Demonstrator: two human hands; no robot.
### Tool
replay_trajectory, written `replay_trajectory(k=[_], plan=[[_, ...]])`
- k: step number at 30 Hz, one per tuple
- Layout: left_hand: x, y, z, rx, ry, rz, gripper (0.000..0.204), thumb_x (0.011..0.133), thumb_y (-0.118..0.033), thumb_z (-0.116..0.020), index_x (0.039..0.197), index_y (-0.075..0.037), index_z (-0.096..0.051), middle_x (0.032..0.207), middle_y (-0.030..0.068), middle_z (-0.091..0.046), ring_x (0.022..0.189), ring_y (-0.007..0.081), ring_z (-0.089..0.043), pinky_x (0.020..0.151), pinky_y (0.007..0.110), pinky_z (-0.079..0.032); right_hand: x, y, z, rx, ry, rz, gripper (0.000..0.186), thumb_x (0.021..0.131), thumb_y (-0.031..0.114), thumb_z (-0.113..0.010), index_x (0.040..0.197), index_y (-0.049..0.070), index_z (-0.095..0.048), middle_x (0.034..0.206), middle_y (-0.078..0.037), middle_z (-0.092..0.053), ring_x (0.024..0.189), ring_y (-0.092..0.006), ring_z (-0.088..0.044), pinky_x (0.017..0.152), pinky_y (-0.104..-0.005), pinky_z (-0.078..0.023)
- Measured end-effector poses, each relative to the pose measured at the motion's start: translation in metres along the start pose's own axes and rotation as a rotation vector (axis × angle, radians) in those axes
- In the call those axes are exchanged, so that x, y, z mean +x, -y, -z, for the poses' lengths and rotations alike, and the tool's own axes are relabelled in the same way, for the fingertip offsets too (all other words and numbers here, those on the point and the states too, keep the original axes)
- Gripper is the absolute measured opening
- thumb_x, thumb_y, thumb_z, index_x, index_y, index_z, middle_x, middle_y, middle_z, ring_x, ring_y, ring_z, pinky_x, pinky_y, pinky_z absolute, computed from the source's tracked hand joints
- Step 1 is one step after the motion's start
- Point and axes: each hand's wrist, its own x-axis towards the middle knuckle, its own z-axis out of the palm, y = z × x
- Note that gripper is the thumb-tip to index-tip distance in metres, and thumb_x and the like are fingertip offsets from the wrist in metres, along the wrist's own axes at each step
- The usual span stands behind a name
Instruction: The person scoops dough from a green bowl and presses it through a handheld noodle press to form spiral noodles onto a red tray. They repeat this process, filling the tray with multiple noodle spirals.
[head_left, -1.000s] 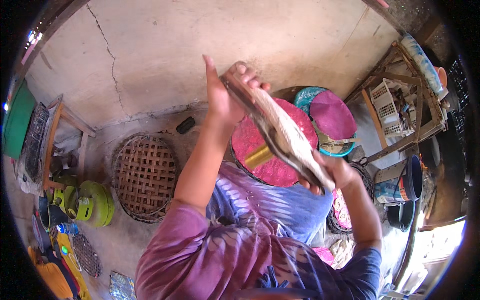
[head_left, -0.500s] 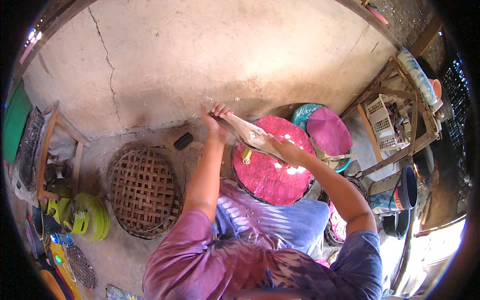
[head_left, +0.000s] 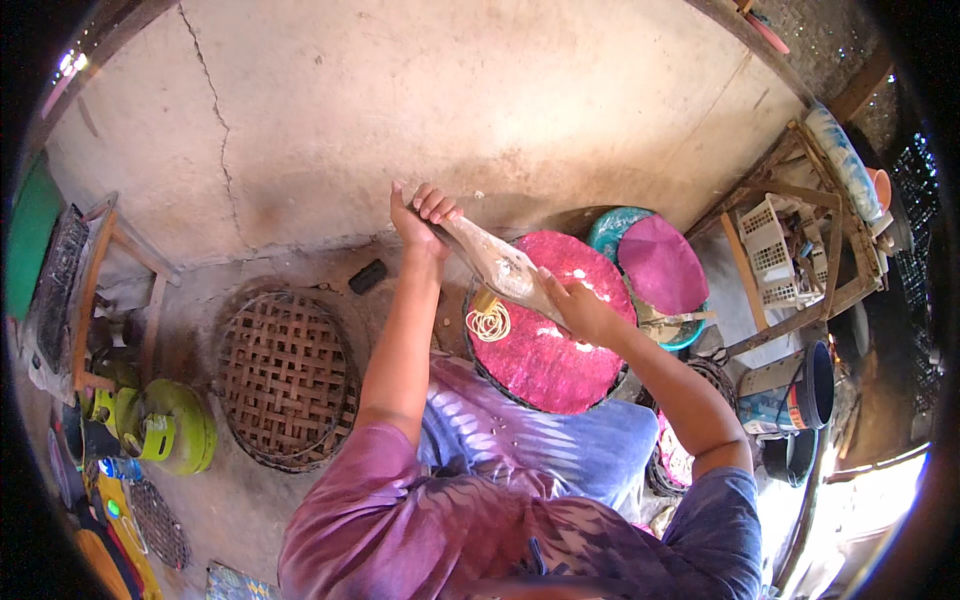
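Observation:
Both my hands grip a long wooden hand press held slantwise in front of me. My left hand is closed round its upper left end, and my right hand round its lower right end. Under its middle sticks out a short brass-coloured cylinder. Thin pale yellow strands lie in a loose coil just below the cylinder, on the left part of a round, bright pink sheet with white patches. Whether the strands still join the cylinder is too small to tell.
A round woven bamboo tray lies on the floor at left, near green gas cylinders. Behind the pink sheet stands a teal basin, partly covered by a pink disc. Buckets and a wooden frame stand at right.
The coil of pale strands under the cylinder has grown wider. The press has tilted a little, its left end shifting up and left with my left hand; both hands keep their grip.

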Motion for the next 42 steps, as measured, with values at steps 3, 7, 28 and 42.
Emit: replay_trajectory(k=[3, 7, 28, 42], plan=[[-0.014, 0.005, 0.004, -0.005, -0.056, 0.031, 0.054, 0.091, -0.062, -0.034, 0.057, -0.021, -0.029, 0.047, -0.0074, -0.022, 0.042, 0.0092, -0.025, 0.05, 0.029, -0.03, -0.01, -0.004, -0.006, 0.106, 0.009, -0.047, 0.056, 0.093, 0.016, -0.047, 0.145, 0.005, -0.029, 0.083, -0.026, -0.061, 0.071, -0.0385, -0.064, 0.06, -0.0466, -0.05], [-0.008, 0.032, 0.019, -0.09, -0.005, 0.079, 0.055, 0.091, -0.063, -0.033, 0.055, -0.021, -0.028, 0.045, -0.0079, -0.021, 0.04, 0.009, -0.024, 0.049, 0.029, -0.03, -0.022, -0.013, -0.003, 0.067, -0.081, -0.06, 0.046, 0.096, 0.019, -0.042, 0.14, 0.008, -0.038, 0.079, -0.024, -0.063, 0.069, -0.0374, -0.064, 0.06, -0.0473, -0.05], [-0.083, 0.05, 0.063, 1.453, 0.049, 0.641, 0.076, 0.088, -0.034, -0.058, 0.149, -0.005, -0.023, 0.138, 0.0084, -0.047, 0.109, 0.0155, -0.054, 0.104, 0.037, -0.034, -0.033, -0.045, -0.036, 0.486, -0.261, -0.098, 0.065, 0.1, 0.053, -0.03, 0.101, -0.002, -0.064, 0.075, -0.012, -0.061, 0.066, -0.0192, -0.058, 0.058, -0.0347, -0.045], [-0.091, 0.055, 0.056, 1.518, 0.066, 0.638, 0.082, 0.093, -0.07, -0.028, 0.151, -0.011, -0.027, 0.139, 0.0183, -0.05, 0.135, 0.0265, -0.037, 0.113, 0.04, -0.02, -0.037, -0.042, -0.044, 0.507, -0.428, -0.048, 0.061, 0.1, 0.049, -0.036, 0.094, -0.003, -0.066, 0.069, -0.018, -0.061, 0.066, -0.0229, -0.059, 0.065, -0.0392, -0.046]])
